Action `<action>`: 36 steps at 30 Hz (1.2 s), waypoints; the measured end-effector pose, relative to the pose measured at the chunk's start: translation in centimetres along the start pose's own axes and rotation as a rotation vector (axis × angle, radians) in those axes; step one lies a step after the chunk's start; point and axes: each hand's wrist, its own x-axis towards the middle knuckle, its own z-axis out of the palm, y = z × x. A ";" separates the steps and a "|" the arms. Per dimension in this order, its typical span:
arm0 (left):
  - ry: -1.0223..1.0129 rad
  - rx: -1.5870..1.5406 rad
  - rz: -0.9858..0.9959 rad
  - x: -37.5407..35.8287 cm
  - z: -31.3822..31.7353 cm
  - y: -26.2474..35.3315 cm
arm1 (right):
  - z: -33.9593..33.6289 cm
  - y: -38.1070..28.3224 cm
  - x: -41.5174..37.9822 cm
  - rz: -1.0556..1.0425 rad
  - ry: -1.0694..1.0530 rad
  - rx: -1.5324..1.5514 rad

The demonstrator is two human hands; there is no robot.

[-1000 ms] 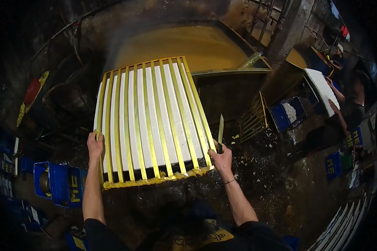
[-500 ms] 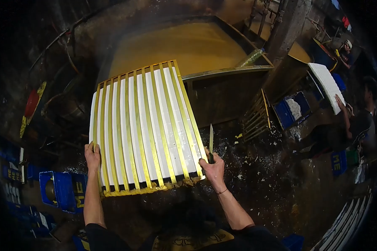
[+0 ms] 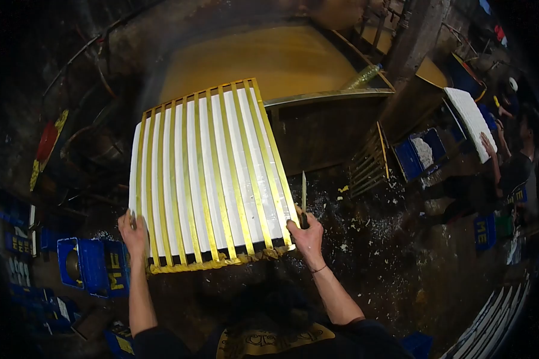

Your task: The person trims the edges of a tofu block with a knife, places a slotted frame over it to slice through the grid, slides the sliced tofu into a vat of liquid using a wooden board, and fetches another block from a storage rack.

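In front of me a yellow slatted rack (image 3: 192, 161) lies over a broad white slab (image 3: 241, 152) that looks like tofu. The rack's far end reaches over the vat's near corner, and ragged yellowish cloth (image 3: 221, 261) hangs along its near edge. My left hand (image 3: 133, 235) is closed on the left side of the rack. At the near right corner, my right hand (image 3: 306, 233) holds a knife (image 3: 303, 191), blade pointing up and away, while its thumb presses the rack's edge. The fingers under the edges are hidden.
A large vat (image 3: 329, 94) of yellowish-brown liquid stands ahead, with a plastic bottle (image 3: 365, 76) at its corner. Another slatted rack (image 3: 368, 170) leans nearby. To the right, a co-worker's hand (image 3: 488, 145) touches a white slab (image 3: 468, 119). Blue crates (image 3: 93, 267) stand left; white scraps litter the floor.
The rack and slab shift slightly away from me. My left hand sits a little lower along the rack's left side. My right hand keeps the knife at the corner.
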 end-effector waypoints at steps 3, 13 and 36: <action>0.154 0.039 -0.111 -6.0 -3.0 0.6 | 0.3 1.0 0.1 0.081 -0.019 0.056; 0.010 -1.113 -0.955 -12.9 -4.1 3.2 | 0.4 1.3 0.6 0.073 -0.077 0.210; 0.239 -0.267 -0.233 -11.7 -7.3 7.1 | -3.1 -10.6 -4.1 -0.282 -0.378 -0.312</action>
